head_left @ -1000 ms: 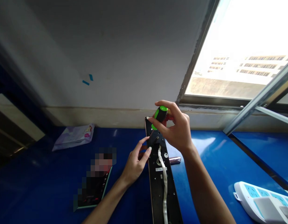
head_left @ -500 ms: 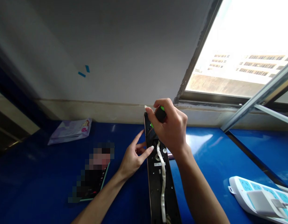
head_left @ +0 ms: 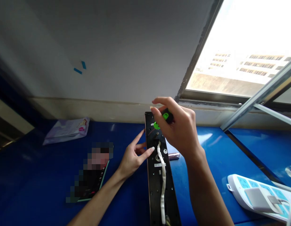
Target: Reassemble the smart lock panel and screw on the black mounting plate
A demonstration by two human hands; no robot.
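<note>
A long black device panel [head_left: 156, 185] stretches from the near edge toward the wall, with a white cable [head_left: 163, 179] along its face. My left hand [head_left: 132, 157] steadies it from the left, thumb on its face and fingers against its side edge. Over the panel's far end, my right hand [head_left: 180, 127] is wrapped round a black-and-green screwdriver handle [head_left: 167, 116]; the shaft and tip are hidden. Just below that handle shows a round green piece [head_left: 156, 125], partly covered by the hand. A small screw hole [head_left: 157, 133] sits nearby.
Left on the blue table [head_left: 122, 135] are a phone [head_left: 96, 179], partly pixelated, and a purple-white packet [head_left: 67, 130]. A shiny cylinder [head_left: 174, 156] lies right of the panel. A white power strip [head_left: 237, 185] holds a plugged charger [head_left: 260, 199]. Wall and window stand behind.
My right hand has shifted right and tilted with the screwdriver, uncovering more of the panel's far end and the green piece. My left hand keeps its hold. The view has moved slightly.
</note>
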